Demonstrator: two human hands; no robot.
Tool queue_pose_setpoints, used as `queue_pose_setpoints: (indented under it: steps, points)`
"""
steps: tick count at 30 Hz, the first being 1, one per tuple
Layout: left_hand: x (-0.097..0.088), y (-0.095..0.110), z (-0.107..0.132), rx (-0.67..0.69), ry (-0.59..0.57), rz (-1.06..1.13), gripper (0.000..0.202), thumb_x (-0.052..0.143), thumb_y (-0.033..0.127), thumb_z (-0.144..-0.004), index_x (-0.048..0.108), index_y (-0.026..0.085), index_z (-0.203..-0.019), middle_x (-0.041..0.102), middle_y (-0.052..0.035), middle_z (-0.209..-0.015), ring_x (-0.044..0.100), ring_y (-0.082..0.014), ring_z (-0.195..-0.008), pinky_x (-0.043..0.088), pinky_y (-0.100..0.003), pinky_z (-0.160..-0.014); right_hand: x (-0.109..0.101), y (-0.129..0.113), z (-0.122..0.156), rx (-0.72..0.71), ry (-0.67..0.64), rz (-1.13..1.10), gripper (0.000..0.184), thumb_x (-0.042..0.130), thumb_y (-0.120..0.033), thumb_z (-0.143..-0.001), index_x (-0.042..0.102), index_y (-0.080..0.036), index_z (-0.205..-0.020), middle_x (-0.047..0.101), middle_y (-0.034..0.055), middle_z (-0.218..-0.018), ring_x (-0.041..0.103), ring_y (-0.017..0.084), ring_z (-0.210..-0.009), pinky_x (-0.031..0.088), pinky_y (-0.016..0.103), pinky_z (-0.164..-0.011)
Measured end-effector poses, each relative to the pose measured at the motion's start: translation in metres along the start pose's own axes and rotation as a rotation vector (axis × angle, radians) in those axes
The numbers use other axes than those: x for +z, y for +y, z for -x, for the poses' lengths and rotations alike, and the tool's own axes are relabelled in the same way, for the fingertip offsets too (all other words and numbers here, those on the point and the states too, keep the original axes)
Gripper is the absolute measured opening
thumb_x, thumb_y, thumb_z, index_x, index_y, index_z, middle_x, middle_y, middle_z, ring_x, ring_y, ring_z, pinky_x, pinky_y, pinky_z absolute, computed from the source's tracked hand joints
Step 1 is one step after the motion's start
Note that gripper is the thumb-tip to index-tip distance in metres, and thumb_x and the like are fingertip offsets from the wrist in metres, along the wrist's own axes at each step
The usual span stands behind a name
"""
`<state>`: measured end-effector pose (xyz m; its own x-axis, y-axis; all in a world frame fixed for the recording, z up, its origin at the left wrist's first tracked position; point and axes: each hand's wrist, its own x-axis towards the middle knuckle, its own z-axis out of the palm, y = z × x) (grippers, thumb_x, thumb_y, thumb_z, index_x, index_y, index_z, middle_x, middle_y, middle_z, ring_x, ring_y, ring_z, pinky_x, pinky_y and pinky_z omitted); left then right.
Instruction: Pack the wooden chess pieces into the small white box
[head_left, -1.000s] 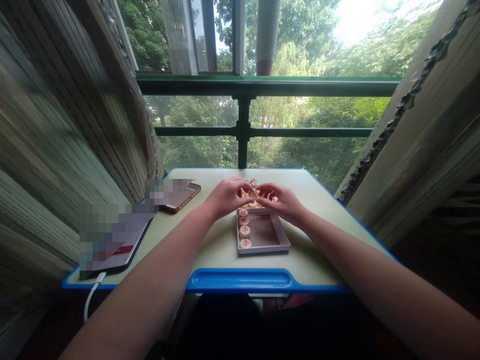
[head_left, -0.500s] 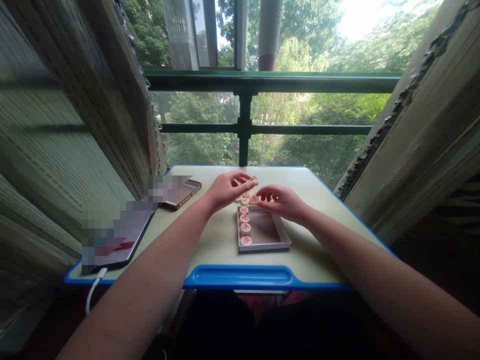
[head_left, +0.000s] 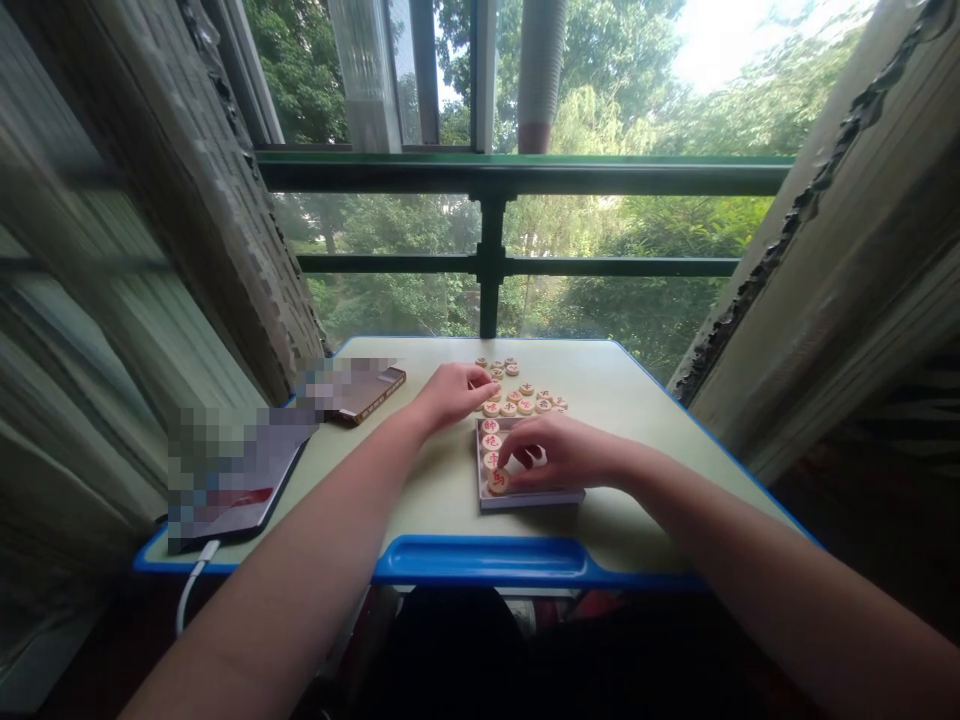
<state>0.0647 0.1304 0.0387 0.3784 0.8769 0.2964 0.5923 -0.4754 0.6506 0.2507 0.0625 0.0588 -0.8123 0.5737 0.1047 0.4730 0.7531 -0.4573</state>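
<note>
Head view: pale worktop [head_left: 660,470] with a blue edge, spread beneath both grips.
Flat device [head_left: 251,515]: left of the left grip [head_left: 450,392] and nearer the person, with a white cable [head_left: 196,580] at its near end (part of the device is masked by coloured squares).
Shallow tray [head_left: 377,399]: just left of the left grip, its side brown, its far part masked too.
Left grip: fingers and thumb curved toward each other beside the discs; whether they pinch one, I cannot tell.
Disc row [head_left: 491,443]: to the left of the right grip, along the left wall inside the box, red characters facing up.
Held disc [head_left: 498,481]: between the right grip's thumb and fingers, red character up, over the near end of the row; contact with anything below cannot be made out.
Loose discs [head_left: 526,407]: beyond the right grip and to the right of the left one, lying on the worktop, with a smaller group farther off.
Box [head_left: 532,501]: beneath the right grip, open at the top.
Right grip [head_left: 566,450]: narrow, closed around the held disc.
Right curtain [head_left: 810,330]: well to the right of both grips.
</note>
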Motion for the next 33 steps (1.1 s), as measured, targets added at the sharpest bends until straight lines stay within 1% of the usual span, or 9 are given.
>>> queue_pose_setpoints:
  steps: [7, 12, 15, 20, 26, 33]
  points:
    - [0.0008, -0.0002, -0.0003, 0.046, -0.012, -0.059, 0.03, 0.053, 0.039, -0.074, 0.069, 0.014, -0.078, 0.067, -0.0031, -0.07, 0.056, -0.0134, -0.064, 0.04, -0.022, -0.056, 0.0041, -0.0006, -0.0013, -0.041, 0.001, 0.008, 0.015, 0.063, -0.026, -0.075, 0.068, -0.015, -0.086, 0.053, -0.0012, -0.067, 0.045, 0.007, -0.058, 0.037, 0.02, -0.056]
    - [0.0006, 0.0016, 0.0013, 0.052, -0.012, -0.064, 0.03, 0.053, 0.038, -0.074, 0.069, 0.013, -0.078, 0.066, -0.0027, -0.069, 0.055, -0.0129, -0.063, 0.039, -0.022, -0.056, 0.0035, 0.0006, -0.0005, -0.037, -0.009, 0.002, 0.017, 0.064, -0.027, -0.075, 0.069, -0.017, -0.087, 0.054, -0.0007, -0.067, 0.045, 0.008, -0.058, 0.037, 0.019, -0.056]
    - [0.0002, 0.0015, 0.0012, 0.062, -0.008, -0.09, 0.03, 0.052, 0.038, -0.075, 0.069, 0.013, -0.077, 0.066, -0.0026, -0.069, 0.054, -0.0126, -0.062, 0.038, -0.022, -0.056, 0.002, 0.0017, 0.0005, -0.042, -0.013, 0.001, 0.016, 0.063, -0.025, -0.076, 0.07, -0.017, -0.088, 0.055, -0.0008, -0.066, 0.045, 0.007, -0.057, 0.037, 0.019, -0.056]
    - [-0.0002, -0.0002, 0.0006, 0.076, -0.012, -0.122, 0.032, 0.049, 0.039, -0.077, 0.069, 0.013, -0.077, 0.065, -0.0022, -0.067, 0.053, -0.0123, -0.061, 0.037, -0.022, -0.055, 0.0019, 0.0015, 0.0003, -0.073, 0.024, 0.012, 0.014, 0.061, -0.019, -0.077, 0.071, -0.016, -0.085, 0.057, -0.0003, -0.065, 0.047, 0.007, -0.057, 0.037, 0.019, -0.057]
    - [0.0006, -0.0021, 0.0005, 0.099, -0.015, -0.179, 0.029, 0.05, 0.037, -0.076, 0.067, 0.014, -0.073, 0.065, -0.0022, -0.068, 0.053, -0.0121, -0.06, 0.035, -0.023, -0.055, 0.0049, 0.0005, -0.0024, -0.079, 0.022, 0.025, 0.013, 0.062, -0.019, -0.076, 0.072, -0.016, -0.082, 0.056, -0.0003, -0.064, 0.046, 0.007, -0.056, 0.037, 0.019, -0.056]
    - [0.0003, -0.001, 0.0008, 0.094, -0.017, -0.184, 0.029, 0.049, 0.036, -0.077, 0.067, 0.014, -0.074, 0.065, -0.0023, -0.068, 0.053, -0.0123, -0.061, 0.036, -0.023, -0.055, 0.0078, 0.0048, -0.0034, -0.109, 0.002, -0.009, 0.016, 0.06, -0.02, -0.078, 0.073, -0.017, -0.086, 0.058, 0.0014, -0.065, 0.047, 0.009, -0.059, 0.038, 0.02, -0.058]
